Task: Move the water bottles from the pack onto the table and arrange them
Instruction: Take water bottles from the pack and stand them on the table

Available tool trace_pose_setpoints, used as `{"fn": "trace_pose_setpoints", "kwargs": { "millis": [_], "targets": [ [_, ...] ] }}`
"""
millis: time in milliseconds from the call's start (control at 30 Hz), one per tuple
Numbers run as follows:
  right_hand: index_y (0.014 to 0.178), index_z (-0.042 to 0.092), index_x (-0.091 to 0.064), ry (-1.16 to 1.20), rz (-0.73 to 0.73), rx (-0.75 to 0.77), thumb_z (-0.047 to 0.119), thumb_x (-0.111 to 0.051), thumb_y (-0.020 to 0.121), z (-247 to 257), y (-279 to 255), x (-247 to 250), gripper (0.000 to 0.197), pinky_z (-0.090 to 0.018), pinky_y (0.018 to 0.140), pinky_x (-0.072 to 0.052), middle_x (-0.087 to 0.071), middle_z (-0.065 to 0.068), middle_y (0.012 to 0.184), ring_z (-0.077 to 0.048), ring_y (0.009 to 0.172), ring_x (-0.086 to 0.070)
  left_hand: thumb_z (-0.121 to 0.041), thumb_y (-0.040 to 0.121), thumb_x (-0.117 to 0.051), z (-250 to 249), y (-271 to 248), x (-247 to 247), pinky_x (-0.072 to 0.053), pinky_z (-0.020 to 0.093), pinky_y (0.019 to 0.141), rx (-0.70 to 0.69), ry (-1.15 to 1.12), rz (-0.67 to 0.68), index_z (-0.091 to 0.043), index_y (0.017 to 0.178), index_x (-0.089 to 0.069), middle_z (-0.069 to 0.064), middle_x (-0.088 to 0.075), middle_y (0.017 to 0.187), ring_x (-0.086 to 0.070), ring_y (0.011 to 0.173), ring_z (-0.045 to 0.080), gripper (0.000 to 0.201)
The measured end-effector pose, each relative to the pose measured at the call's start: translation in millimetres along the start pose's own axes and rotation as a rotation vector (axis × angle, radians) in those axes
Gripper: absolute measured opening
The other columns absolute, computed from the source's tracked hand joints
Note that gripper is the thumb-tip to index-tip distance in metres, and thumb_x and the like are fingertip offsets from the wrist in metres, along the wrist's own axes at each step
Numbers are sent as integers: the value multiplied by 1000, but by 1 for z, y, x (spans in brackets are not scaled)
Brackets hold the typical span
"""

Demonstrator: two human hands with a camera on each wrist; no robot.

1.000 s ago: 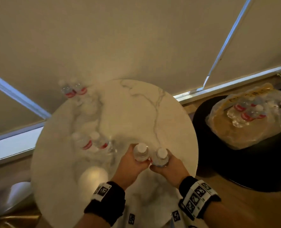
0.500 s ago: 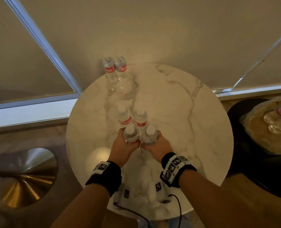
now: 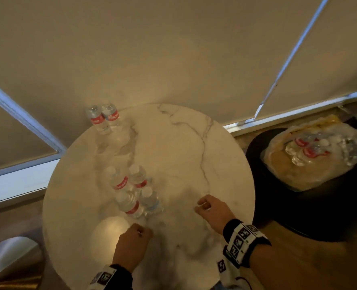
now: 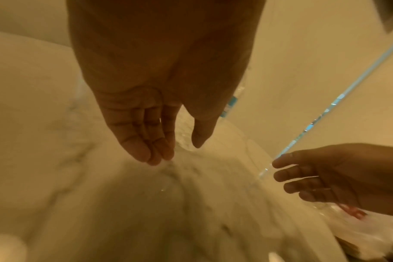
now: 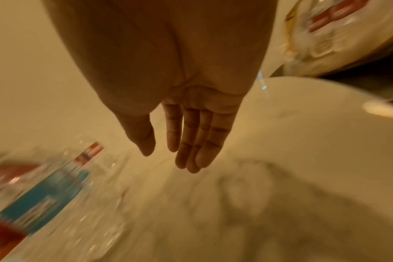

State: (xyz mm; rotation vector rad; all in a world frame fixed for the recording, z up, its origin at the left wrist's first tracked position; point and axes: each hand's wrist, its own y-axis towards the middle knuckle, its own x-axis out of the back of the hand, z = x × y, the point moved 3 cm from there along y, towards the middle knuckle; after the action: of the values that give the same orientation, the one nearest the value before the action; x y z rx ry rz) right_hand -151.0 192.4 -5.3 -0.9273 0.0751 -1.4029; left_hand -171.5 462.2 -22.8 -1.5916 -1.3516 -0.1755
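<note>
Six water bottles (image 3: 129,204) stood upright on the round marble table (image 3: 215,164) in pairs, one pair at the table's far edge and two pairs together nearer its middle — likely ranked two by two so later pairs could line up behind them. The left hand (image 3: 131,245) hovered at the table's near side, just short of the closest pair, fingers relaxed and holding nothing; the right hand (image 3: 212,210) hung over the table's right part, equally empty, toward the pack (image 3: 311,160) on the dark stool beside the table. Bottles remained in that pack, so the job looked unfinished. The wrist views showed what the head view hid — both palms bare, fingers loosely extended (image 5: 191,138).
</note>
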Motion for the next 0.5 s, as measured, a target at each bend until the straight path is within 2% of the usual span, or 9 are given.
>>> {"fn": "trace_pose_setpoints", "kwargs": {
  "millis": [67,233,300,367,433,500],
  "targets": [
    [94,23,-64,55,-85,-21,37,-66,88,-23,-2,41,16,-31,69,-55,-69,1,89,-19,81,-67,-46,90,-63,-30,-9,-18,-50,32,78,-57,22,43,-21,83,-64,-3,-70,83,-63,79,17,26],
    [89,25,-66,250,-341,-154,36,-63,90,-97,21,166,12,-42,79,-59,-72,0,84,-20,78,-69,-42,88,-67,-149,2,-90,-53,32,75,-261,43,113,-22,81,-66,-1,-71,74,-67,72,11,22],
    [91,19,-67,381,-453,-202,32,-63,91,-121,37,217,13,-45,77,-59,-72,-6,82,-24,76,-68,-42,89,-66,-210,11,-125,-55,31,73,-344,4,170,-22,82,-66,-1,-72,74,-68,71,10,21],
    [92,15,-65,503,-545,-270,30,-64,90,-144,61,264,16,-41,71,-58,-71,-12,83,-25,74,-66,-42,91,-63,-275,21,-160,-56,29,72,-434,-23,245,-24,86,-66,-4,-72,76,-68,72,9,19],
    [86,18,-64,580,-573,-358,38,-70,81,-173,94,302,22,-47,80,-57,-72,-15,88,-34,83,-68,-40,93,-61,-337,36,-198,-53,27,72,-530,-39,316,-24,90,-66,-7,-70,78,-66,74,6,17],
    [83,21,-62,631,-573,-402,49,-74,67,-203,127,328,35,-55,90,-54,-72,-15,92,-40,94,-67,-37,95,-60,-393,55,-236,-54,24,77,-599,-14,372,-25,97,-68,-7,-72,88,-66,82,4,15]
  ]
}}
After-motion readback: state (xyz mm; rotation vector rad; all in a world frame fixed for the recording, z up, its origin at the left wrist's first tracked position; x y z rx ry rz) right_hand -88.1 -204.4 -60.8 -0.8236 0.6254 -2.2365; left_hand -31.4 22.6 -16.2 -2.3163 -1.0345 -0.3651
